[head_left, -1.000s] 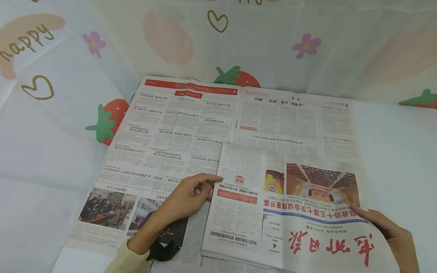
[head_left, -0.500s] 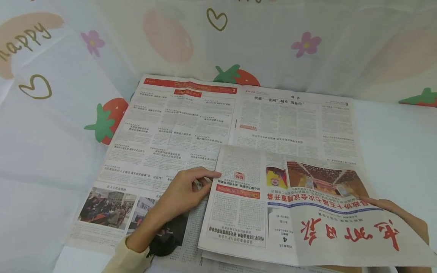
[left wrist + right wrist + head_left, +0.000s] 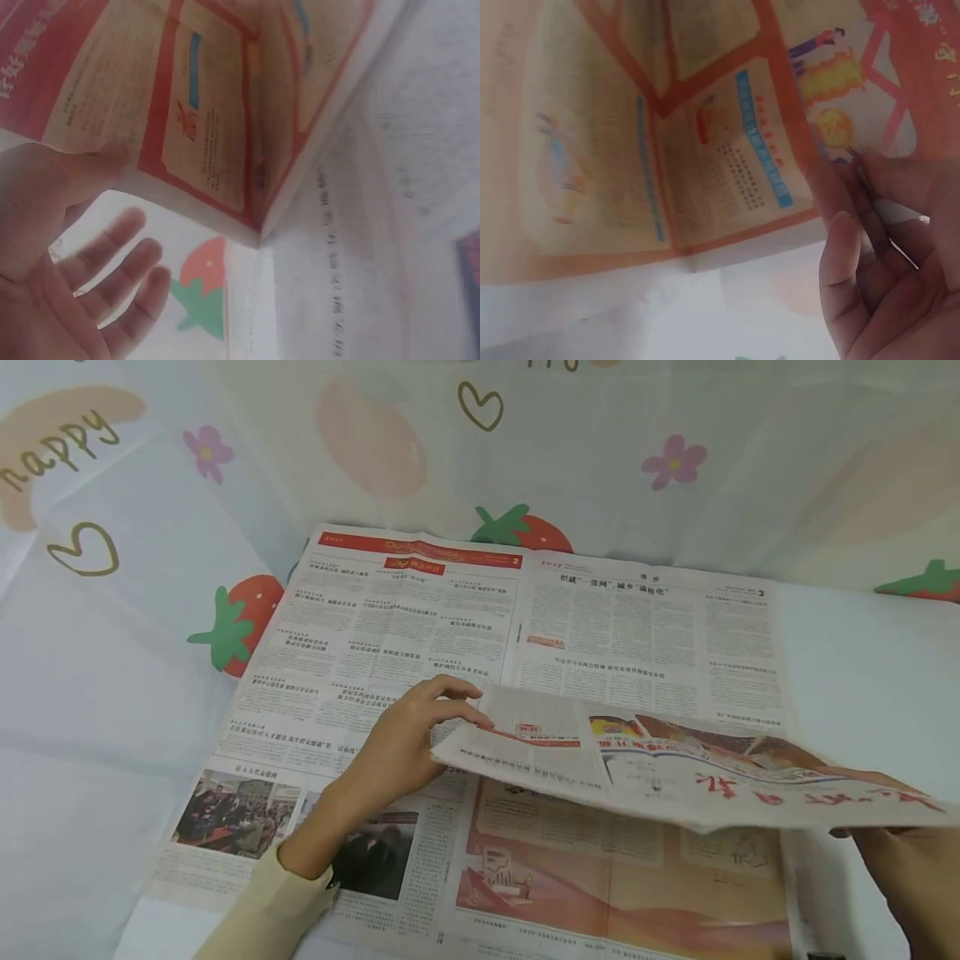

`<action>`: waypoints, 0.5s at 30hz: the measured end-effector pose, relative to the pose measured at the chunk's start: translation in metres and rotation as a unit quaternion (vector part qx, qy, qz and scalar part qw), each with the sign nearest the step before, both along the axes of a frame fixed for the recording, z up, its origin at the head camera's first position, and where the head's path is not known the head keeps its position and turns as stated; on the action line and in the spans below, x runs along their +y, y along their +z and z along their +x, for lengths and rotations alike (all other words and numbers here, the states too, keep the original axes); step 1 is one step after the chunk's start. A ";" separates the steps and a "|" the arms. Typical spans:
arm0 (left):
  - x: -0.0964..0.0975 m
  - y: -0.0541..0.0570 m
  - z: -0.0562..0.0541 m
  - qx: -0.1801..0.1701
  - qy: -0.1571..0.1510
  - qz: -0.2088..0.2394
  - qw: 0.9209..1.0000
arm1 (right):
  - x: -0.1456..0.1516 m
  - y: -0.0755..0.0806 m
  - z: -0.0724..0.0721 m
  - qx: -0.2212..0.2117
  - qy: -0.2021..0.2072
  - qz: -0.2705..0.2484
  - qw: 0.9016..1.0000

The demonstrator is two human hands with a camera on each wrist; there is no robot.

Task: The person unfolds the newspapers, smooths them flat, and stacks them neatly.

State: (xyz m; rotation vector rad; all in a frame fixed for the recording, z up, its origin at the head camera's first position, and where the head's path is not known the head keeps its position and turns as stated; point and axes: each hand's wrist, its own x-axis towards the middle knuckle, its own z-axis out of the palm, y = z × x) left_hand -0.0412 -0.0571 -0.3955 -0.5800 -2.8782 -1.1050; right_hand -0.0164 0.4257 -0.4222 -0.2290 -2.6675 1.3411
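A folded newspaper section [image 3: 660, 781] is held up at a tilt in the head view, its near edge raised above the pages below. My left hand [image 3: 401, 735] pinches its left edge. At the right edge, my right hand [image 3: 900, 843] grips the paper from the side. The left wrist view shows the left thumb [image 3: 82, 176] against a red-and-cream printed page [image 3: 202, 127], the other fingers apart from it. In the right wrist view, thumb and forefinger of the right hand [image 3: 885, 240] pinch the colourful page [image 3: 735, 150].
Newspaper pages [image 3: 405, 635] lie spread out flat on a white surface [image 3: 862, 693]. Beneath the raised section shows a page with an orange-red picture [image 3: 637, 893]. A white cloth [image 3: 570, 460] with strawberries, hearts and flowers hangs behind and at the left.
The folded section has been lifted, its near edge rising and tilting away from me, and the orange-red page below now shows. My left hand has moved up with it; the right hand moved rightward.
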 end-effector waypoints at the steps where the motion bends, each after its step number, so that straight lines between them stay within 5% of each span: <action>1: 0.001 0.001 -0.003 0.000 -0.001 0.011 1.000 | 0.000 0.001 -0.002 0.008 0.002 -0.003 1.000; 10: 0.003 0.006 -0.029 -0.017 0.038 0.068 0.997 | -0.001 0.018 -0.026 0.071 0.068 0.050 0.994; 15: 0.007 0.013 -0.043 -0.039 0.068 0.076 0.994 | 0.007 0.029 -0.042 0.063 0.084 0.084 0.991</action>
